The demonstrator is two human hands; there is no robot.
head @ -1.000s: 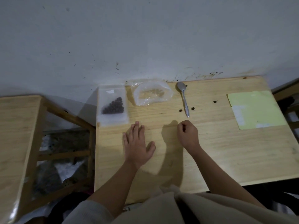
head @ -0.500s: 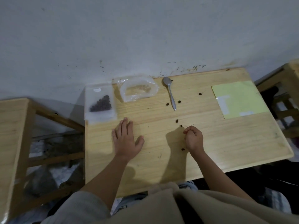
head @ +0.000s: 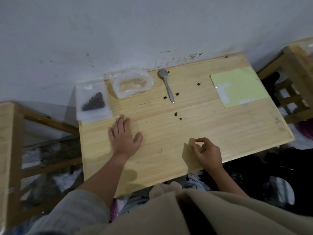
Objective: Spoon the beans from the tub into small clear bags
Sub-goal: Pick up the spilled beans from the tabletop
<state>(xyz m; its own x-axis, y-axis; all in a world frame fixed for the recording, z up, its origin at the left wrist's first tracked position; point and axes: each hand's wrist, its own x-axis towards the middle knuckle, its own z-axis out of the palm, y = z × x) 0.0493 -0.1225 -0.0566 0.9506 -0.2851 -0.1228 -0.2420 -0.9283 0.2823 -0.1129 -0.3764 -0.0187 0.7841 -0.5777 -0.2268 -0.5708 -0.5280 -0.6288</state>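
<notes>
**Wooden surface with beans scattered about**

Wood fills the view, with a grey wall behind. The right hand point(head: 207, 154) has curled fingers near the front edge; whether its grip pinches a bean I cannot tell. The left hand point(head: 124, 136) lies flat, fingers apart. Loose beans point(head: 176, 114) lie between the hands and the spoon point(head: 166, 84). The bean bag point(head: 93, 101) hangs over the left corner. A bump could knock it off.

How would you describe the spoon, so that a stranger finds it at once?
Look at the wooden table, along its far edge by the wall. Between the crumpled clear bag and the yellow-green sheet lies the spoon, bowl toward the wall. It is the only metal thing there.
</notes>
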